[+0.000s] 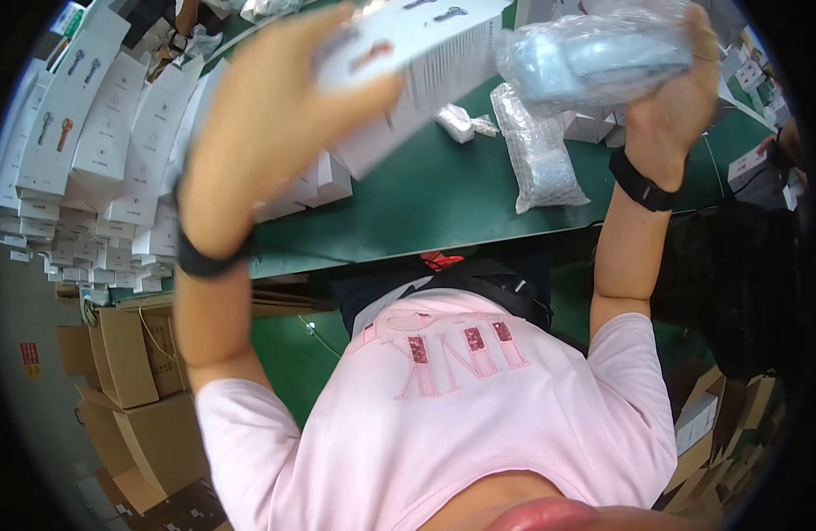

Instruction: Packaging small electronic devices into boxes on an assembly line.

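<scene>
My left hand [266, 124], blurred by motion, is closed round a white box [452, 66] with small product pictures and a barcode. My right hand [669, 111] grips a light-blue item in clear bubble wrap [594, 62], raised over the table just right of the box. What the wrapped item is, I cannot make out. Below it on the green table lies another bubble-wrapped pack [541, 155]. Beside that pack is a small white wrapped piece [461, 124]. More white boxes [315, 181] stand under my left hand, partly hidden by it.
Tall stacks of white boxes [129, 146] fill the left side of the green table [390, 212]. Open brown cartons [151, 425] stand on the floor at the lower left, and more cartons [727, 425] at the lower right. Another person's hand [789, 146] shows at the right edge.
</scene>
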A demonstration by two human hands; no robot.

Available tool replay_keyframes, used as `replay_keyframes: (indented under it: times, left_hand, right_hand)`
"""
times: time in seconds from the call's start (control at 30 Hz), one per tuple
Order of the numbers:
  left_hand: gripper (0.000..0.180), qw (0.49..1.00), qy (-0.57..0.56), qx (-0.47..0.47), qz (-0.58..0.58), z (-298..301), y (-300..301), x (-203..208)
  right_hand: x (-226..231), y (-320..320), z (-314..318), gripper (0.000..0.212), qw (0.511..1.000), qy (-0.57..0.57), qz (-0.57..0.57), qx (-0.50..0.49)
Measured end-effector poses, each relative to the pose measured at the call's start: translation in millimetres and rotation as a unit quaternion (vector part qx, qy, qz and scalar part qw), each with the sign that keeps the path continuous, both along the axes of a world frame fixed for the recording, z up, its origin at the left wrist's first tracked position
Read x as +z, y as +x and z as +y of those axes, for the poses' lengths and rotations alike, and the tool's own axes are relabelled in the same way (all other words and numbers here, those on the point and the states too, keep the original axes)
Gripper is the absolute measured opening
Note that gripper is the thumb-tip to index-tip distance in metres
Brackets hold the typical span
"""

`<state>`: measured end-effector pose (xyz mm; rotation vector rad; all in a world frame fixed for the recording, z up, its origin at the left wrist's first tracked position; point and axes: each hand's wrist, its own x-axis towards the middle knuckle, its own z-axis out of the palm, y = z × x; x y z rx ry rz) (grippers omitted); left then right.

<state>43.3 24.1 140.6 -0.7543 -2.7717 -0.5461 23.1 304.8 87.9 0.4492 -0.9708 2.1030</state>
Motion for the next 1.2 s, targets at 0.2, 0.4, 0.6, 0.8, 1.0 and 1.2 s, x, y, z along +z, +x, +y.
replay_keyframes:
  times: [0.2,0.4,0.6,0.8,1.0,1.2]
  left_hand:
    - [0.087,0.756,0.565,-0.078,-0.32,-19,48,-150]
    - [0.09,0.635,0.636,-0.116,-0.423,-5,44,-170]
    - [0.087,0.549,0.668,-0.133,-0.485,-3,39,-190]
    - [0.084,0.563,0.658,-0.163,-0.473,7,41,-198]
    - [0.084,0.659,0.623,-0.1,-0.409,-13,45,-209]
    - [0.081,0.618,0.65,-0.142,-0.419,-17,40,-203]
  right_hand:
    - [27,24,-3,0.025,1.0,0.021,-0.002,0.012]
    - [43,34,-26,0.026,0.988,0.103,-0.014,0.11]
    - [55,36,-50,0.027,0.965,0.17,-0.022,0.2]
    - [58,21,-93,0.042,0.958,0.281,-0.048,0.019]
    - [38,9,-101,0.032,0.866,0.407,0.024,0.29]
    - [9,3,-100,0.033,0.73,0.598,0.088,0.318]
